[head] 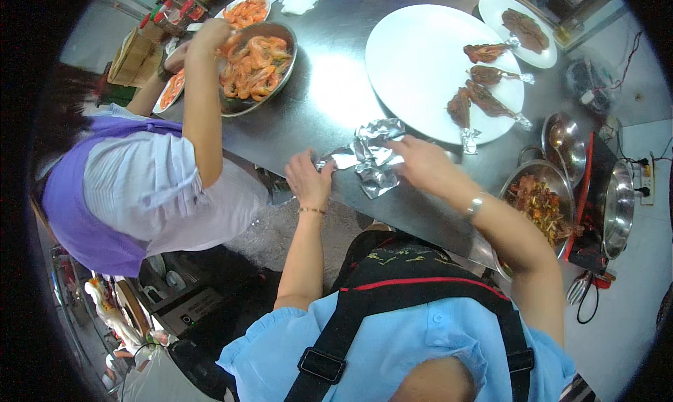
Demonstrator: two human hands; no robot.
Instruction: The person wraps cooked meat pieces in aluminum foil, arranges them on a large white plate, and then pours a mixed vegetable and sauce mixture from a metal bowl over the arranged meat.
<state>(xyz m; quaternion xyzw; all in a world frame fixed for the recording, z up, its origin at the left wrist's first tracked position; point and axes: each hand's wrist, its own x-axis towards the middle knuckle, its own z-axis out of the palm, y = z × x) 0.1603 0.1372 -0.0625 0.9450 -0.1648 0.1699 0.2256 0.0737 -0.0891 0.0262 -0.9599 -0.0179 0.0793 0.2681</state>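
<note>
Crumpled strips of aluminium foil [374, 157] lie near the front edge of the steel table [336, 94]. My left hand [309, 178] has thumb and fingers at the left end of the foil; whether they pinch it cannot be told. At the foil's right side is my right hand [420, 163], its fingertips on or partly behind the foil, so its grip is unclear. Beyond my right hand stands a large white round plate [415, 71] bearing several browned meat pieces on the bone [486, 76], their bone ends wrapped in foil.
At the left, a co-worker [131, 181] reaches over a steel bowl of cooked prawns [257, 68]; plates of prawns [246, 13] stand beside it. A smaller white plate [547, 55] holds dark sliced meat. Close to my right arm is a metal bowl of cooked food [541, 207].
</note>
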